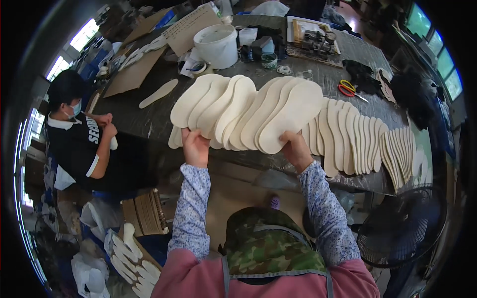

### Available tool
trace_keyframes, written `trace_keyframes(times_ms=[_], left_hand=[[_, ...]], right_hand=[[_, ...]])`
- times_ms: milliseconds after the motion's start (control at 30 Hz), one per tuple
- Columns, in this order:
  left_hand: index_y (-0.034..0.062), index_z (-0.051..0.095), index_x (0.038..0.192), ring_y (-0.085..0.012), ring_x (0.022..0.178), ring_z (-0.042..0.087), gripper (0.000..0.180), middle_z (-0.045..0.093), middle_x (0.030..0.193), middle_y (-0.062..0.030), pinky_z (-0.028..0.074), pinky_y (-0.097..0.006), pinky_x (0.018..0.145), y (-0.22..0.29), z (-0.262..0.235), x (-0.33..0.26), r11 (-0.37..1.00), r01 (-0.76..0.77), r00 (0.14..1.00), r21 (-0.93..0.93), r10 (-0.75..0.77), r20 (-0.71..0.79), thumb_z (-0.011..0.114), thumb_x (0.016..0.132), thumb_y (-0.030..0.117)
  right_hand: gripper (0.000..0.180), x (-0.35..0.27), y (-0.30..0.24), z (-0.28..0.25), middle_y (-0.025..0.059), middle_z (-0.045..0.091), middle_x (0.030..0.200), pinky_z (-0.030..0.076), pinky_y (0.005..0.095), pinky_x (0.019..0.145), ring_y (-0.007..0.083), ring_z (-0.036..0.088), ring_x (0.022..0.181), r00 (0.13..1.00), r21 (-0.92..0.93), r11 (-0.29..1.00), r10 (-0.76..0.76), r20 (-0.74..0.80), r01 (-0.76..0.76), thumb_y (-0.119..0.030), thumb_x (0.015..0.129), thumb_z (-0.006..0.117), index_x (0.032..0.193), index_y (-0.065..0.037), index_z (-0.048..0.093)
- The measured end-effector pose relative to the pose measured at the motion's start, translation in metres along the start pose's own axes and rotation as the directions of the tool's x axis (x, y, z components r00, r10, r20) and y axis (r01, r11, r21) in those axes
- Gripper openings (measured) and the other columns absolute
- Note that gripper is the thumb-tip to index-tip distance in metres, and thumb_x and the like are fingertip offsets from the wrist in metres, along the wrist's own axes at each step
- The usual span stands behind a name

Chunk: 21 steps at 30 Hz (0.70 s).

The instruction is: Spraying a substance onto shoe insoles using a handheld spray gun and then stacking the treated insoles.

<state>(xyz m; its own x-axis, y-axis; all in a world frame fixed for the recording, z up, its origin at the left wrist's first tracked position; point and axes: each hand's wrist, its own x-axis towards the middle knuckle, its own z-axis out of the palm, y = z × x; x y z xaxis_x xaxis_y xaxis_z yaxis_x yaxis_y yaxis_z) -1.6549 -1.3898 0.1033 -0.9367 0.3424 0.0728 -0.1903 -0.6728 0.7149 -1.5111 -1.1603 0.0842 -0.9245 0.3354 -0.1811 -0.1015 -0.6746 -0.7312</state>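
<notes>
A fanned stack of cream shoe insoles (248, 111) spans the space between my two hands, over the table's near edge. At its left end my left hand (197, 147) is closed on the lower edge of the insoles, fingers partly hidden beneath. My right hand (296, 150) grips the right end, with the thumb lying on top of the front insole. Right of that hand, a long overlapping row of more insoles (348, 131) lies along the table edge. One single insole (159, 93) rests flat on the table to the left.
The dark table (318, 82) carries a white bucket (215, 47), red-and-yellow-handled scissors (350, 90), a green tape roll (269, 60) and cardboard (134, 74). A black fan (402, 226) stands near right. At left another person (79, 129) works. A box of insoles (134, 263) sits lower left.
</notes>
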Motion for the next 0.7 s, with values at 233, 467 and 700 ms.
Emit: trace_keyframes(times_ms=[233, 467, 700], left_hand=[[0.0144, 0.033, 0.138, -0.0272, 0.119, 0.049, 0.063, 0.045, 0.134, -0.0088, 0.044, -0.044, 0.097, -0.002, -0.021, 0.062, 0.998, -0.059, 0.998, -0.010, 0.059, 0.028, 0.042, 0.078, -0.003], [0.0133, 0.034, 0.137, -0.0269, 0.120, 0.047, 0.062, 0.046, 0.133, -0.0091, 0.045, -0.045, 0.095, -0.016, -0.071, 0.116, 0.997, -0.082, 0.995, -0.015, 0.081, -0.059, 0.043, 0.078, -0.003], [0.0122, 0.039, 0.134, -0.0252, 0.121, 0.046, 0.055, 0.047, 0.133, -0.0083, 0.043, -0.042, 0.093, -0.032, -0.153, 0.099, 0.988, 0.147, 0.929, -0.045, -0.154, -0.337, 0.044, 0.081, 0.003]], right_hand=[[0.030, 0.091, 0.010, 0.008, 0.0028, 0.055, 0.078, 0.047, 0.0329, 0.075, 0.0157, 0.055, 0.073, 0.998, 0.012, 1.000, 0.024, 0.063, -0.025, 0.001, 0.066, 0.051, 0.096, 0.000, 0.055], [0.023, 0.145, 0.032, 0.016, 0.0029, 0.053, 0.077, 0.049, 0.0331, 0.070, 0.0157, 0.054, 0.070, 0.995, 0.025, 0.995, 0.101, 0.022, -0.102, 0.002, 0.068, 0.051, 0.090, -0.001, 0.054], [0.032, 0.151, 0.099, 0.019, 0.0037, 0.054, 0.081, 0.051, 0.0347, 0.070, 0.0165, 0.056, 0.073, 0.963, 0.050, 0.970, 0.242, -0.117, -0.237, 0.001, 0.070, 0.053, 0.101, 0.000, 0.054]])
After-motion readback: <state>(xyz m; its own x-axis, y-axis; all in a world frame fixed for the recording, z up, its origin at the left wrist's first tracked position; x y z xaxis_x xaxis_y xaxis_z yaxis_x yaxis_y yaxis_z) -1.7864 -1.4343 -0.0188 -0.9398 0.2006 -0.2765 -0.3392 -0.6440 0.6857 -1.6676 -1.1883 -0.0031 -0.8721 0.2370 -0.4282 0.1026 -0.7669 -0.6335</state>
